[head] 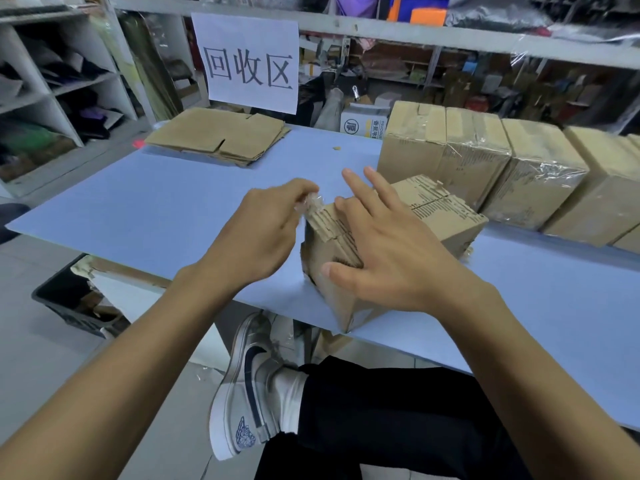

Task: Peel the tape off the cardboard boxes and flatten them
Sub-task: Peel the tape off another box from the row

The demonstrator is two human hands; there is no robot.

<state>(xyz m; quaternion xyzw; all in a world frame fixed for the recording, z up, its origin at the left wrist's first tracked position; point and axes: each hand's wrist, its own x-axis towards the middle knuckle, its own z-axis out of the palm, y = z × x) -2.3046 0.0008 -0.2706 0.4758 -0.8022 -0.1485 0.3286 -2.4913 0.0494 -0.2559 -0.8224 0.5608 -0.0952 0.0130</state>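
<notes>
The cardboard box (398, 244) lies at the near edge of the blue counter (156, 209), interior hidden. The left hand (263, 233) pinches clear tape (310, 205) with fingers together; the right hand (384, 251) presses the box, fingers spread apart. Taped boxes (485, 168) line the right edge; flattened cardboard (218, 135) lies at the far-left corner.

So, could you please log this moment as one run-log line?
step: peeling tape | left hand: pinches tape | right hand: flat on box | flattened stack: far left

Flattened stack (221, 136) far left on table (138, 202); box row (502, 168) right
</notes>
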